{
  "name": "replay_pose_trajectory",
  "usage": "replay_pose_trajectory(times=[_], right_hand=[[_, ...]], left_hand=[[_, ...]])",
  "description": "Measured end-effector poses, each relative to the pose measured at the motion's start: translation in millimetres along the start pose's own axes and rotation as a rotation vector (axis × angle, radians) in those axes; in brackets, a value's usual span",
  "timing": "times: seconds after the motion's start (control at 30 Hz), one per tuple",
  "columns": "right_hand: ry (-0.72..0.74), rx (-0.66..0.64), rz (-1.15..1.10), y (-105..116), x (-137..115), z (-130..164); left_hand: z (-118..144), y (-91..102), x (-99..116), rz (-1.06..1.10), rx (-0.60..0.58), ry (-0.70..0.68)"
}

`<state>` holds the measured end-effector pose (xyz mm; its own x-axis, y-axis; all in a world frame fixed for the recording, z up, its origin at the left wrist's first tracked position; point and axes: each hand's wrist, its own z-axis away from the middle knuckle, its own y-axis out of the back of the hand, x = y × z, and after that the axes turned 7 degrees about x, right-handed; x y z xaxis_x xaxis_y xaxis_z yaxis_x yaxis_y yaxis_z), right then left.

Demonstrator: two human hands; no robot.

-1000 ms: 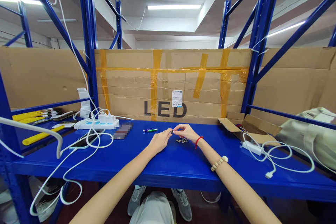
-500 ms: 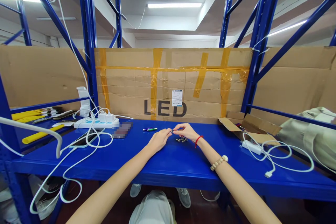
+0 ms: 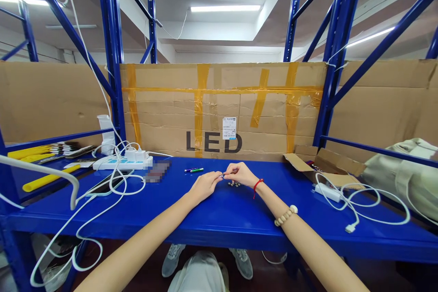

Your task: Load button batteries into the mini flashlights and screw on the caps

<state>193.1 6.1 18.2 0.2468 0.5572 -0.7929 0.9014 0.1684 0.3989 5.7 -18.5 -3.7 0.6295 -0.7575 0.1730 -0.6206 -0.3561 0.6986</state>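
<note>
Both hands meet just in front of the LED carton [image 3: 222, 109]. The left hand [image 3: 204, 185] and right hand [image 3: 242, 174] each pinch one tiny part [image 3: 222, 175] between fingertips, above the pile of small pieces [image 3: 234, 184] on the blue surface [image 3: 219, 219]. Best keep both grips close and wrists low.

The blue painted-metal counter [image 3: 219, 219] had a smooth, glossy finish that caught the ceiling light. Along its back edge stood a matt brown corrugated-cardboard sheet [image 3: 222, 109] striped with shiny yellowish plastic tape. Near the left edge lay a smooth white plastic power strip [image 3: 119, 162]; by the right edge slumped a matt beige cloth bag [image 3: 404, 178].
</note>
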Motion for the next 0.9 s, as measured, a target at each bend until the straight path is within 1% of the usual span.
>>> replay_pose_trajectory(times=[0.27,0.63,0.9], right_hand=[[0.0,-0.002,0.001,-1.7,-1.1,2.7],[-0.023,0.043,0.014,-5.8,-10.9,5.0],[-0.056,0.063,0.03,-9.8,-11.5,4.9]], left_hand=[[0.7,-0.6,-0.9,-0.01,0.021,-0.019],[0.4,-3.1,-3.5,0.019,0.052,-0.006],[-0.5,-0.5,-1.3,0.029,0.042,0.005]])
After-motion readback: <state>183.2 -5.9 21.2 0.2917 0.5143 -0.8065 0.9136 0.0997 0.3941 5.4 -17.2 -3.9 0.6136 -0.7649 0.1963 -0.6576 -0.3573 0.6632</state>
